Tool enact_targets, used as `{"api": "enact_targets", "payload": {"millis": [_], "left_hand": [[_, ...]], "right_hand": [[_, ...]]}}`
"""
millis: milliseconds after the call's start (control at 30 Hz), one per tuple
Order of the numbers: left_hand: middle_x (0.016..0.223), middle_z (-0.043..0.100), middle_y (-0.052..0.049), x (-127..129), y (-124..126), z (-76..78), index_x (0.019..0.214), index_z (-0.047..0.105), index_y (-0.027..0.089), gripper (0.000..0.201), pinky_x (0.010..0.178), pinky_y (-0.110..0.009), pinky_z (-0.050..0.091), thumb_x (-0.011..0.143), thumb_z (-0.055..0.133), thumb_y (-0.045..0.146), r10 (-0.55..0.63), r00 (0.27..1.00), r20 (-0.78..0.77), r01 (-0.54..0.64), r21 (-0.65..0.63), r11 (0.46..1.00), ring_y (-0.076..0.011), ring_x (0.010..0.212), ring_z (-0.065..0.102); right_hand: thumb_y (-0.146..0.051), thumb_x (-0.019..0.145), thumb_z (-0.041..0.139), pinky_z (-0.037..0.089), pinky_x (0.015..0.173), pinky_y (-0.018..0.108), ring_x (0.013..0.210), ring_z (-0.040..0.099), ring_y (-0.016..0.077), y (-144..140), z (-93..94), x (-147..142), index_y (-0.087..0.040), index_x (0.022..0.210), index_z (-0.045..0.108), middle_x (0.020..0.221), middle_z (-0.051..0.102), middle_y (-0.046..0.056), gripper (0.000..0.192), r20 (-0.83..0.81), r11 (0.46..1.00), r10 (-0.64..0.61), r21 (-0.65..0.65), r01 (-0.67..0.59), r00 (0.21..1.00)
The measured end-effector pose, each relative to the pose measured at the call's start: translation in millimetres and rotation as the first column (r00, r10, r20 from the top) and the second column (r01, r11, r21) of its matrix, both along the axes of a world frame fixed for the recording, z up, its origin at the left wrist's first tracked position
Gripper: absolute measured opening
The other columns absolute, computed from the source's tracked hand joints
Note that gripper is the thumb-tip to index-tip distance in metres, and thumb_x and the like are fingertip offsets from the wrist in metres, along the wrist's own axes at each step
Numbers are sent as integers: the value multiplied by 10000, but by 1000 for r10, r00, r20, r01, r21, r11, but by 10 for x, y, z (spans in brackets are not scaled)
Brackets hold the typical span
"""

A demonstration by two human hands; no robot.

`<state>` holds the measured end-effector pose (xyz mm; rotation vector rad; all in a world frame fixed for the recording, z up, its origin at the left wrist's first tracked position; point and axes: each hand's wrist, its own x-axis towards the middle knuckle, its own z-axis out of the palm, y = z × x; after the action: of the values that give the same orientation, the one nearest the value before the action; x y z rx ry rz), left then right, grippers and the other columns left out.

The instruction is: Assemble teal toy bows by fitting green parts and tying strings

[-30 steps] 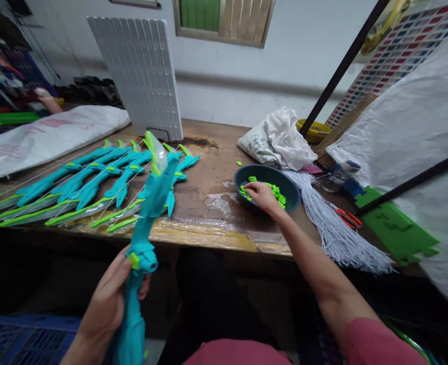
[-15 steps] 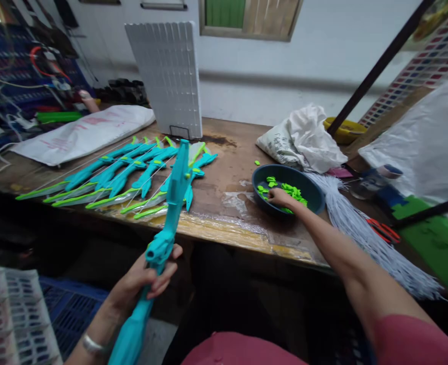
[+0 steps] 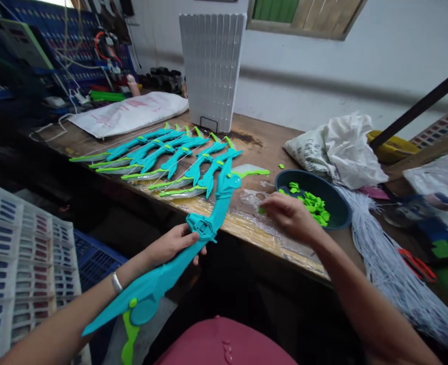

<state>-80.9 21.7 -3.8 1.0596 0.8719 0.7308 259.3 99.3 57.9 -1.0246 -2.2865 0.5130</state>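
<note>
My left hand (image 3: 181, 242) is wrapped round the middle of a turquoise toy bow (image 3: 170, 268), held slantwise over the table's front edge. Green limbs join both ends of this bow, and an opening shows in its centre. Closed in a pinch, my right hand (image 3: 288, 215) has a small green plastic piece (image 3: 262, 210) at its fingertips, just left of a dark blue bowl (image 3: 343, 205). More bright green pieces (image 3: 315, 207) lie inside the bowl. Several turquoise and green toy bows (image 3: 178, 157) with white strings lie in a row on the left of the table.
A white foam board (image 3: 212, 66) stands at the back, beside a flat white sack (image 3: 132, 111). Right of the bowl lie a bundle of white strings (image 3: 379, 253), a crumpled white bag (image 3: 353, 147) and red-handled scissors (image 3: 417, 264). A white plastic crate (image 3: 29, 268) stands lower left.
My right hand has come out of the bowl to the left with a green piece. My left hand has turned the bow, so its centre opening now shows. The view has swung left.
</note>
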Motion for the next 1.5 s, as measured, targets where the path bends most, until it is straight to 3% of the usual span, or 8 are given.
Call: {"api": "enact_targets", "payload": {"millis": [133, 300, 867, 1100, 1167, 1267, 1333, 1500], "left_hand": [[862, 754, -118, 82, -41, 41, 1098, 616, 121, 476, 539, -270, 531, 893, 671, 547, -196, 980, -21, 194, -46, 980, -182, 578, 699], [842, 759, -87, 104, -151, 77, 1117, 596, 143, 438, 485, -239, 496, 894, 693, 508, -311, 949, 48, 314, -75, 946, -158, 532, 677], [793, 745, -64, 56, -318, 31, 1049, 589, 169, 445, 471, -245, 484, 854, 725, 545, -356, 928, 111, 367, -96, 925, -170, 521, 679], [761, 733, -60, 59, -383, 37, 1047, 579, 165, 432, 462, -240, 479, 879, 685, 548, -344, 935, 86, 350, -65, 935, -165, 503, 670], [715, 716, -41, 90, -428, 71, 1048, 569, 169, 390, 439, -231, 461, 888, 680, 507, -305, 952, 39, 307, -73, 949, -155, 464, 643], [667, 672, 2, 157, -507, 119, 1033, 568, 179, 340, 422, -229, 455, 858, 709, 434, -183, 979, -85, 180, -49, 982, -151, 455, 615], [662, 648, 18, 208, -547, 127, 969, 579, 184, 308, 445, -243, 476, 820, 732, 407, -127, 980, -155, 129, 6, 992, -158, 497, 617], [659, 619, 34, 316, -595, 66, 753, 568, 184, 309, 567, -259, 445, 717, 801, 384, -80, 931, -355, 149, 172, 974, -160, 619, 599]], "right_hand": [[-221, 963, 651, 491, 717, 246, 783, 646, 138, -468, 131, -602, -205, 1018, 661, 889, 700, 11, 58, -69, 950, 279, -124, -286, 958], [-156, 1004, 578, 477, 745, 245, 843, 623, 133, -554, 116, -874, -181, 992, 686, 950, 651, 41, 112, -18, 862, 490, -141, -487, 872], [-201, 1025, 558, 480, 679, 238, 794, 603, 127, -539, 191, -1202, -183, 1014, 727, 914, 620, 43, 170, 106, 753, 637, -295, -588, 763], [-204, 1019, 566, 500, 720, 260, 842, 615, 138, -617, 100, -1235, -189, 1030, 682, 994, 628, 52, 118, 118, 820, 566, -185, -542, 816], [-245, 1007, 595, 526, 780, 293, 928, 619, 166, -656, 64, -1218, -200, 1091, 650, 1080, 617, 72, 110, 105, 848, 524, -152, -507, 845], [-306, 982, 644, 536, 935, 386, 1133, 589, 233, -712, 31, -1175, -215, 1286, 562, 1261, 574, 122, 328, 110, 884, 463, -126, -450, 880], [-327, 985, 644, 522, 986, 430, 1190, 575, 259, -736, 22, -1144, -215, 1371, 502, 1314, 566, 140, 426, 158, 878, 473, -168, -449, 867], [-397, 970, 667, 529, 822, 337, 963, 623, 212, -746, -18, -1110, -173, 1210, 558, 1139, 621, 106, 346, 218, 821, 545, -334, -463, 810]]}}
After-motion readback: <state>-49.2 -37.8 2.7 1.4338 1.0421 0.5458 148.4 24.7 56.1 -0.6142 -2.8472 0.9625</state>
